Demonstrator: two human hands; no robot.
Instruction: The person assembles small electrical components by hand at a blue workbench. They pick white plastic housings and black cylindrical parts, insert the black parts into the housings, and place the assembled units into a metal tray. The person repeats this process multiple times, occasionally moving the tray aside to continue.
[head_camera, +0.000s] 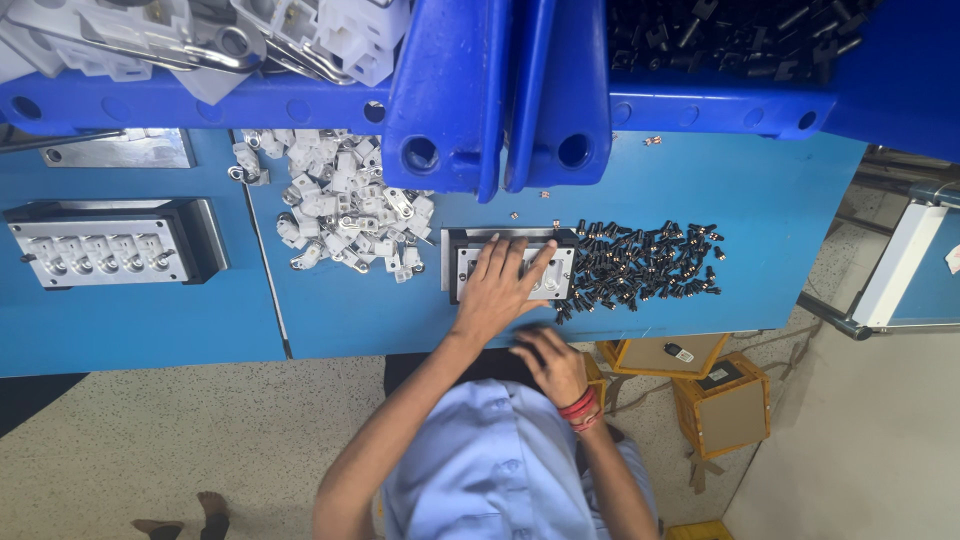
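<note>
Blue bench (700, 180) carried the grey fixture block (453, 265) under my left hand (497, 290), fingers spread flat upon it; black parts (645, 262) lay at three o'clock. My right hand (550, 362) blurred at five o'clock, so I couldn't tell its grip. I judged even, square pressure best.

blue bins (450, 90) | second metal jig (105, 250) | cardboard boxes (720, 405) | speckled floor (150, 440)

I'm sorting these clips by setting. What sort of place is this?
Most likely a small-parts assembly bench in a workshop or factory: blue bins of components, heaps of white plastic parts and black parts, and a metal fixture under the left hand.
</note>
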